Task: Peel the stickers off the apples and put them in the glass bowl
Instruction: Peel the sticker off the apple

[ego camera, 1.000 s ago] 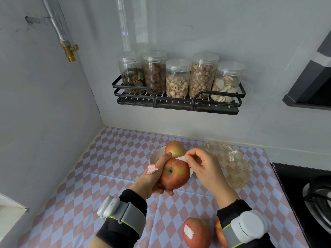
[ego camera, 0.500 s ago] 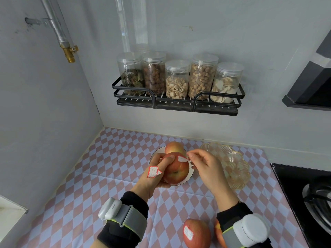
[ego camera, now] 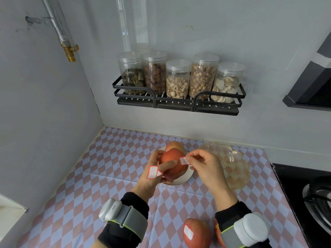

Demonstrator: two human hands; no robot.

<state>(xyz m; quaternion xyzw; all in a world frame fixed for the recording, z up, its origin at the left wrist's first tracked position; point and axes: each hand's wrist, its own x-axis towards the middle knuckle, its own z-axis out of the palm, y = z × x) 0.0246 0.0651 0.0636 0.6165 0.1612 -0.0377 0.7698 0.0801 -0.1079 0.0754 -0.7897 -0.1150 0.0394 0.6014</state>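
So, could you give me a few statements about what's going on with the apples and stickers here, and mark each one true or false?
1. The left hand holds an apple above a white plate. True.
2. The right hand is empty. False: its fingertips pinch a white sticker at the held apple's side.
3. A peeled sticker clings to a left-hand finger. True.
4. The glass bowl is full of apples. False: no apple shows in it.
5. The near apple on the checked mat has no sticker. False: a sticker is on it.
6. Five jars stand on a black wall shelf. True.
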